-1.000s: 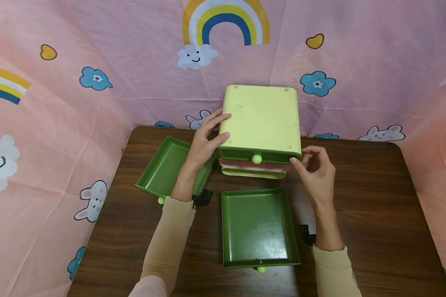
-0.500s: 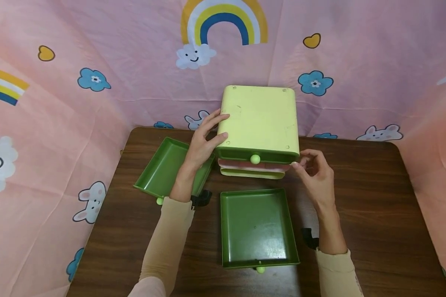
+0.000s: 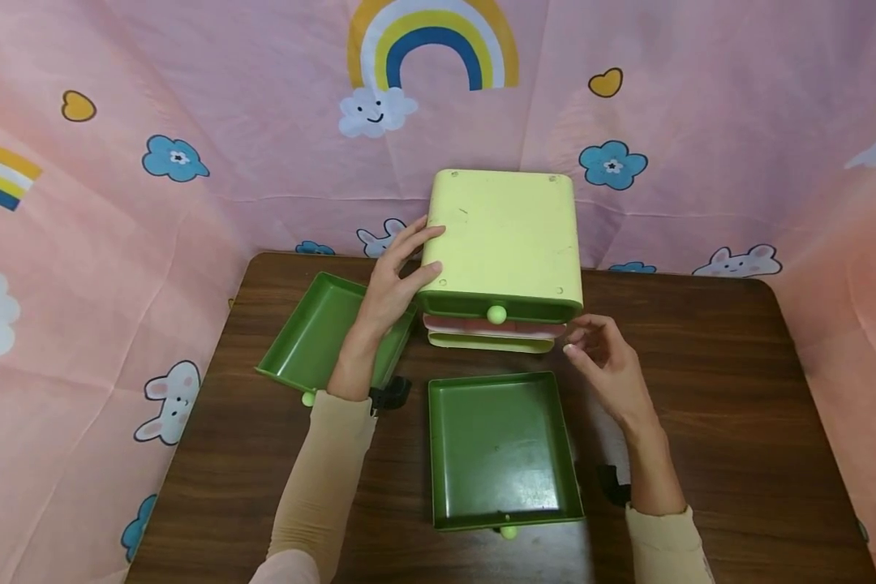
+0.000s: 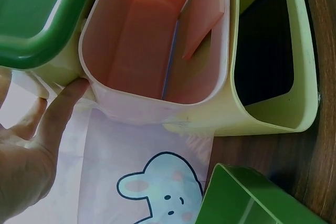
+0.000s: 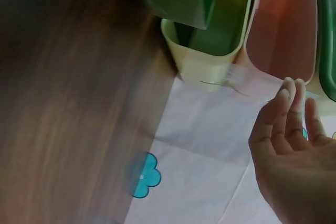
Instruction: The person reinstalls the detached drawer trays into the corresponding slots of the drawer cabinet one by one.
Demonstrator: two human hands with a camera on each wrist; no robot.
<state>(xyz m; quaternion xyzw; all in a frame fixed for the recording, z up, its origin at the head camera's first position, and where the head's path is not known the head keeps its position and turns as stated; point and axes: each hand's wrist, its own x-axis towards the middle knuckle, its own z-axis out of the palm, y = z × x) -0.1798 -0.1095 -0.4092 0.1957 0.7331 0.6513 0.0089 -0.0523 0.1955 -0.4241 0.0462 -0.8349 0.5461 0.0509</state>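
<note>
Left hand (image 3: 392, 285) spread against one three-tier unit (image 3: 504, 235), right hand (image 3: 611, 369) loosely bent alongside, two loose green drawers (image 3: 500, 446) (image 3: 324, 328)

Beige sleeves (image 3: 330, 470), black wrist attachments (image 3: 391, 393)

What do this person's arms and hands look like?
The left hand and right hand are bare. Beige sleeves stop short of the wrists; pale pink cloth shows higher on the left arm. A small black piece juts out near each cuff.

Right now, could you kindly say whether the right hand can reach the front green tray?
Probably yes: the right hand holds nothing, and nothing visible lies between it and the front green tray.
</note>
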